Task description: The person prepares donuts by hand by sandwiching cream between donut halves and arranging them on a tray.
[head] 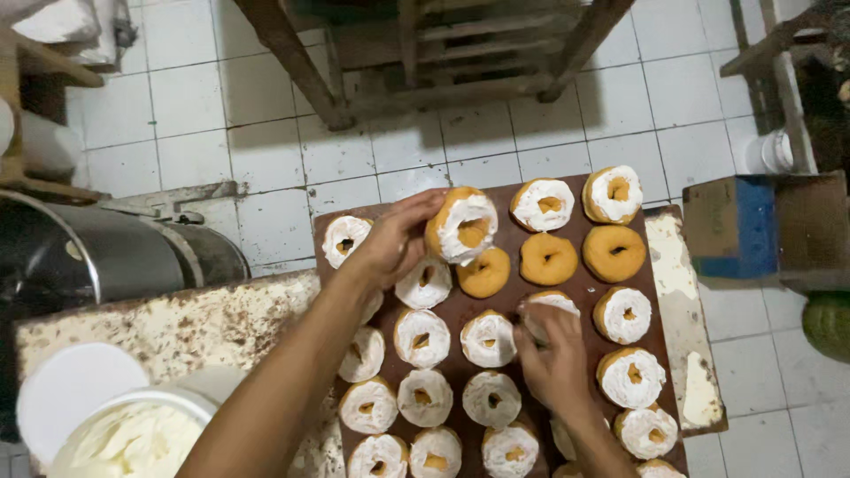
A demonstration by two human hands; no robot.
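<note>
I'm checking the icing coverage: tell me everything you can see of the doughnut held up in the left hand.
The raised doughnut is a golden-brown ring, its face thickly spread with white icing around an open hole. It is tilted on edge above the brown tray, gripped at its rim by the left hand fingers, clear of the rows below.

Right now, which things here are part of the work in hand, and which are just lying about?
In use:
left hand holding an iced doughnut
right hand on another doughnut
brown tray of doughnuts
white icing tub

Lying about:
blue and brown box
wooden rack
metal drum
</note>
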